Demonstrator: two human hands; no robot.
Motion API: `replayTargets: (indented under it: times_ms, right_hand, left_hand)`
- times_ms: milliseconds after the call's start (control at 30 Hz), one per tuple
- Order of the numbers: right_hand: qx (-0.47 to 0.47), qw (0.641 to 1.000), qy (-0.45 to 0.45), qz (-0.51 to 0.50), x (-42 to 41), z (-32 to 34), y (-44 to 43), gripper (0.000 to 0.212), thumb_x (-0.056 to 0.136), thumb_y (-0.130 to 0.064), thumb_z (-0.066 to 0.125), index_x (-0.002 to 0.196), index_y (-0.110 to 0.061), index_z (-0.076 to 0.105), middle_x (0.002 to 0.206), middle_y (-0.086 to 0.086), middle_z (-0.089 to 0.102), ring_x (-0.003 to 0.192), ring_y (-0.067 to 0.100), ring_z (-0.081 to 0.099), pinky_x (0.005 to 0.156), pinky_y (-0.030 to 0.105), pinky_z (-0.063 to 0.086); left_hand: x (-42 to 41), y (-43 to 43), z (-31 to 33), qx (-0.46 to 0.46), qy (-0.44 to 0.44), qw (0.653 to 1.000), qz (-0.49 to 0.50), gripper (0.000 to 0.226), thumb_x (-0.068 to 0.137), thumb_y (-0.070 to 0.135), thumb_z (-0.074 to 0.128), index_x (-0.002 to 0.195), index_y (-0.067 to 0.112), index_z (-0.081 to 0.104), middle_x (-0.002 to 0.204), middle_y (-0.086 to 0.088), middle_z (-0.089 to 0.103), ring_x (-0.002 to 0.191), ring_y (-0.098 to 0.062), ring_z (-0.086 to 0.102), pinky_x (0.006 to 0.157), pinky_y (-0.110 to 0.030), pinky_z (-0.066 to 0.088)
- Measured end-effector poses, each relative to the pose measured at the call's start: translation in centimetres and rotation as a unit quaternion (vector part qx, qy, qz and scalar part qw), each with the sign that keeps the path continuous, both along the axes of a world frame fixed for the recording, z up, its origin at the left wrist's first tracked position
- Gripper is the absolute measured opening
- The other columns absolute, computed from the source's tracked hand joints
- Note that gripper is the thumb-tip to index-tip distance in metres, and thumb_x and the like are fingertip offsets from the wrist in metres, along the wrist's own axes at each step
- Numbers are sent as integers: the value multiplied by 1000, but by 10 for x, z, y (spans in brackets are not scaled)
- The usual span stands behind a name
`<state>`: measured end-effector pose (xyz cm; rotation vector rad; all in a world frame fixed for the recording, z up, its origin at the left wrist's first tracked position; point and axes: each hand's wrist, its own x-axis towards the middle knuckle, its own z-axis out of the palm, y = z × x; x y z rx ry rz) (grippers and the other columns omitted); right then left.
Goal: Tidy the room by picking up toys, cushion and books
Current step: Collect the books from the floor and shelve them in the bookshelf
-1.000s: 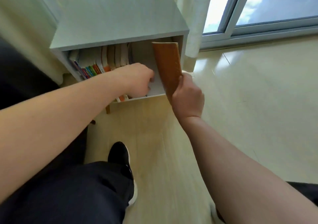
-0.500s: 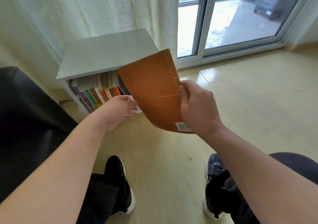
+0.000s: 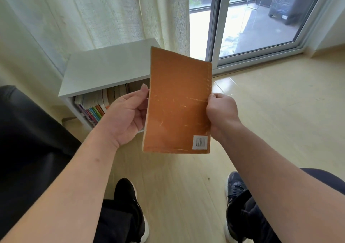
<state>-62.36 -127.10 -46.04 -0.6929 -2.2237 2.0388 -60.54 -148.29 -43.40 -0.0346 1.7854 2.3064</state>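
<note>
Orange book (image 3: 177, 101) (scuffed pale), white shelf (image 3: 108, 71), black shoes (image 3: 130, 201).

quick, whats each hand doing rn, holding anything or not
left hand: holds the orange book by its left edge.
right hand: grips the same book's right edge.

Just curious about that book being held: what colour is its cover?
The book is orange-brown with pale scuffs and a white barcode label; head view.
</note>
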Motion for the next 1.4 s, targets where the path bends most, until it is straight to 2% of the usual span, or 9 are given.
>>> replayTargets:
  times_ms: [200, 300, 433, 600, 700, 833, 933, 1133, 1400]
  right_hand:
    - [-91, 993, -66, 23, -1, -10, -10, 35, 104, -11, 35, 99, -2, 69, 86, 11, 62, 77, 24, 57, 71, 35, 54]
    - [-157, 982, -88, 61, 4, -11, -20, 29, 101, -13, 43, 84, -10, 66, 71, 4, 55, 60, 19, 48, 47, 28, 43]
    - [-159, 968, -83, 175, 6, -37, -19, 16, 101, -17, 48, 101, -11, 64, 94, 7, 63, 79, 22, 63, 70, 36, 56]
    - [-275, 945, -110, 141, 12, -36, -5, 49, 107, -47, 32, 107, -4, 57, 68, 2, 69, 53, 14, 68, 45, 26, 53]
    - [-323, 916, -136, 194, 14, -12, 6, 85, 89, -82, 34, 112, -8, 68, 80, 10, 71, 69, 27, 71, 56, 32, 56]
    - [-123, 963, -92, 220, 13, -17, 7, 23, 99, -25, 60, 113, -9, 69, 95, 11, 75, 83, 30, 75, 67, 43, 63]
    - [-26, 986, -78, 148, 12, -29, 5, 21, 95, 2, 54, 104, -8, 70, 101, 14, 75, 88, 32, 73, 78, 49, 62]
    - [-67, 990, -73, 96, 7, -36, 8, 22, 98, 0, 54, 114, -8, 65, 104, 13, 73, 89, 32, 73, 69, 43, 61]
    - [-82, 984, -8, 160, 21, -30, -18, 27, 99, -10, 61, 124, -19, 65, 106, 9, 74, 90, 28, 74, 71, 41, 62]
  left_hand:
    - [3, 7, -4, 53, -19, 998, 41, 21, 91, 32, 63, 91, 14, 75, 82, -5, 73, 67, -19, 69, 63, -34, 59]
    - [9, 20, -7, 56, -83, 995, 28, 30, 96, 34, 61, 108, 9, 72, 89, -9, 72, 78, -26, 69, 71, -42, 59]
    - [15, 40, -9, 77, -118, 989, 39, 36, 99, 28, 57, 123, 2, 64, 101, -14, 71, 95, -32, 68, 84, -51, 59]
    - [9, 19, -15, 23, -149, 982, 118, 29, 94, 28, 65, 117, 10, 66, 98, -10, 74, 85, -29, 73, 71, -44, 60]
    - [7, 4, -14, -24, -141, 979, 143, 24, 92, 29, 67, 110, 14, 67, 95, -9, 75, 84, -28, 75, 76, -48, 61]
    - [5, -9, -13, -70, -119, 977, 162, 18, 93, 28, 67, 105, 16, 65, 96, -9, 76, 88, -30, 75, 80, -53, 60]
    - [1, -23, -16, -94, -121, 965, 214, 12, 94, 26, 66, 102, 17, 64, 101, -10, 74, 91, -31, 73, 81, -53, 60]
    - [0, -40, -26, -82, -194, 934, 287, 16, 94, 26, 67, 106, 15, 63, 100, -7, 75, 90, -28, 73, 83, -50, 59]
    - [12, 0, -21, -214, -37, 976, -13, 26, 101, 33, 54, 115, 23, 73, 107, 5, 76, 102, -17, 72, 91, -42, 55]
